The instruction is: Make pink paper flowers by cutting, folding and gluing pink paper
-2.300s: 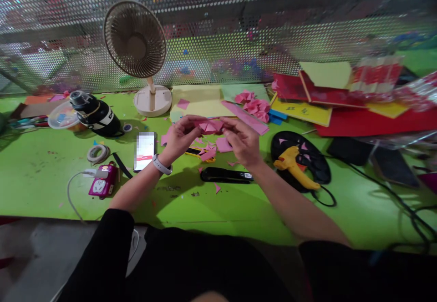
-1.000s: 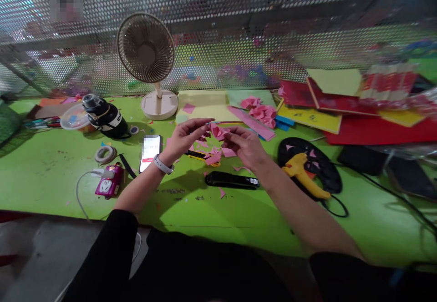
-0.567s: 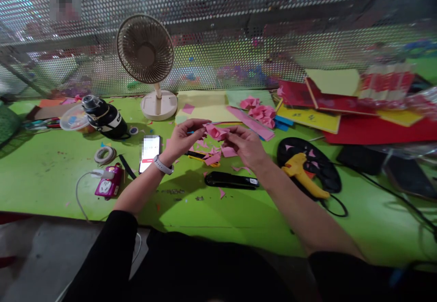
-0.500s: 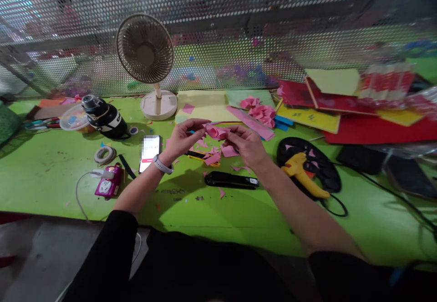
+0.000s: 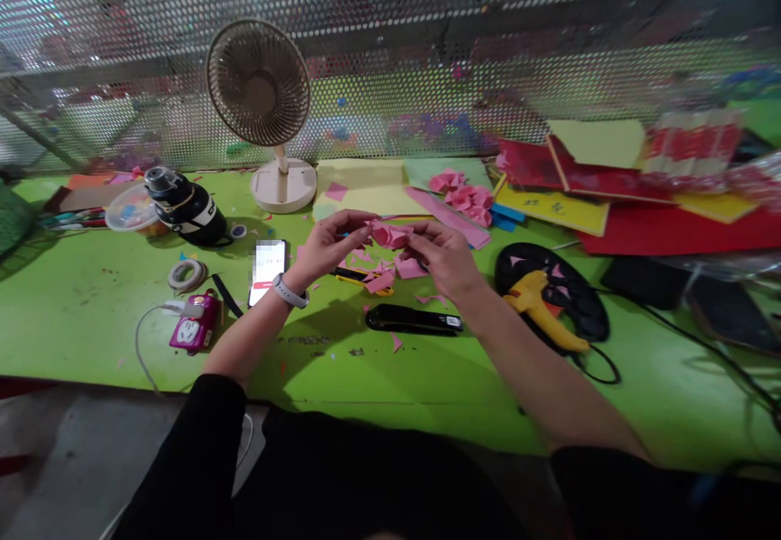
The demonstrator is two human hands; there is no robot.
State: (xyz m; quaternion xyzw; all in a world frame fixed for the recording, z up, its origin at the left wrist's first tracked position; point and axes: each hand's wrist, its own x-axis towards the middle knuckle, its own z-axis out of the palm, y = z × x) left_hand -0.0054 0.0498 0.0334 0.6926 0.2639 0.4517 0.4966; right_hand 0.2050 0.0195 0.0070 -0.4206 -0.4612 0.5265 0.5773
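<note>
Between my hands is a folded pink paper flower [image 5: 391,235], raised over the middle of the table. My left hand [image 5: 333,241] pinches its left edge; a pale band circles that wrist. The fingers of my right hand [image 5: 444,254] are closed on its right side. Pink paper scraps [image 5: 381,280] lie beneath, around a yellow-and-black cutter [image 5: 359,277]. Closer to me rests a black stapler [image 5: 413,320]. A heap of similar pink paper pieces [image 5: 469,200] sits farther back on the right.
On the left are a fan [image 5: 259,84], a black bottle [image 5: 188,208], a lit phone [image 5: 267,273], a tape roll [image 5: 186,276] and a purple socket adapter [image 5: 194,324]. A yellow glue gun [image 5: 540,308] lies on a black pad to the right, before red card sheets [image 5: 683,231].
Both hands stay on the pink paper flower, which has shifted slightly and turned a little between the fingers. The things on the table have not moved.
</note>
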